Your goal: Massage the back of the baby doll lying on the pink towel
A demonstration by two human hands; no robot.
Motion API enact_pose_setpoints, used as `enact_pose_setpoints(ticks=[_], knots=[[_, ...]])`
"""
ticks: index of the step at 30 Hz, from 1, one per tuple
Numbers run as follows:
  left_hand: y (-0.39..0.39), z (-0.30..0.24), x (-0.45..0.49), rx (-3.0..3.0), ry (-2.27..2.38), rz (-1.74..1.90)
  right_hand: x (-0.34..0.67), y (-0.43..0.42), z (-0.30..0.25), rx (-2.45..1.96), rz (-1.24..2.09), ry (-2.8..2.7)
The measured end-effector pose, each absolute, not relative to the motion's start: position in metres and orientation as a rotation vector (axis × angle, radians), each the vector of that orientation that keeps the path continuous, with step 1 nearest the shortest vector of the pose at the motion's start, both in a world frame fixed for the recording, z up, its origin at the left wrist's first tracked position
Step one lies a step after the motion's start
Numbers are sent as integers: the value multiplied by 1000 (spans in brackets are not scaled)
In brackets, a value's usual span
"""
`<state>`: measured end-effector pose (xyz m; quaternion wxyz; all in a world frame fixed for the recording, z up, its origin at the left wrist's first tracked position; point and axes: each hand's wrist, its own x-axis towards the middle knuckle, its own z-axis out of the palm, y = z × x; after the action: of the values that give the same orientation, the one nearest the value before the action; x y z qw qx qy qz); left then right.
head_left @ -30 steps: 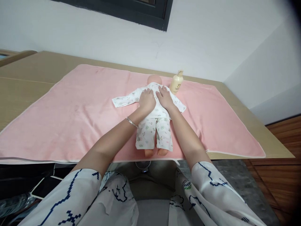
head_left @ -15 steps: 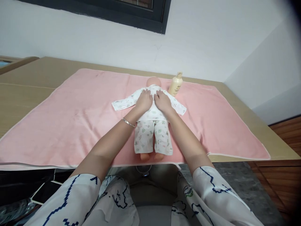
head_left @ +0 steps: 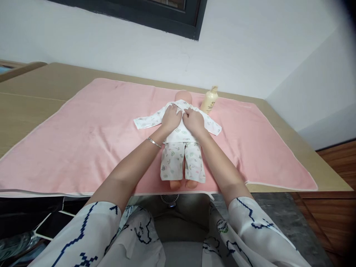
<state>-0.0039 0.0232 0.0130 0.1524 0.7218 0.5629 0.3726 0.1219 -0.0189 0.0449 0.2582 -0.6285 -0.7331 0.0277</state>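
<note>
A doll point(head_left: 183, 97) lies on its back, feet towards me, wearing a white printed shirt point(head_left: 181, 136) and matching trousers point(head_left: 172, 163). My left hand point(head_left: 171, 118) rests on the left of the shirt's chest, thumb and fingers closed on the cloth near the front. Beside it, my right hand point(head_left: 194, 120) has its fingers curled and pinched on the right of the chest cloth. Between the hands the fabric is folded up below the neck. The fingertips are partly hidden. Both sleeves are spread outward.
A pink blanket point(head_left: 69, 144) with white edging covers much of the wooden table point(head_left: 33, 85). A pale yellow pump bottle point(head_left: 209, 101) stands just right of the doll's head. Behind are a white wall and a dark window frame point(head_left: 191, 26); a small fan point(head_left: 169, 199) is below the edge.
Both hands stay on the shirt's chest, with slight finger movement. The cloth below the neck now shows a raised fold. The whole view has shifted slightly.
</note>
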Motion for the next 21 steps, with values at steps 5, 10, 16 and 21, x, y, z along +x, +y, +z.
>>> enact_pose_setpoints(ticks=[5, 10, 16, 21], knots=[[20, 6, 0, 2059, 1656, 1061, 128, -11, 40, -1662, 159, -1985], [19, 0, -1, 2057, 1643, 1102, 151, 11, 22, -1566, 344, -1973], [19, -2, -1, 2047, 1626, 1131, 150, 11, 17, -1565, 294, -1975], [17, 0, -1, 2034, 1627, 1138, 150, 11, 16, -1566, 261, -1981]])
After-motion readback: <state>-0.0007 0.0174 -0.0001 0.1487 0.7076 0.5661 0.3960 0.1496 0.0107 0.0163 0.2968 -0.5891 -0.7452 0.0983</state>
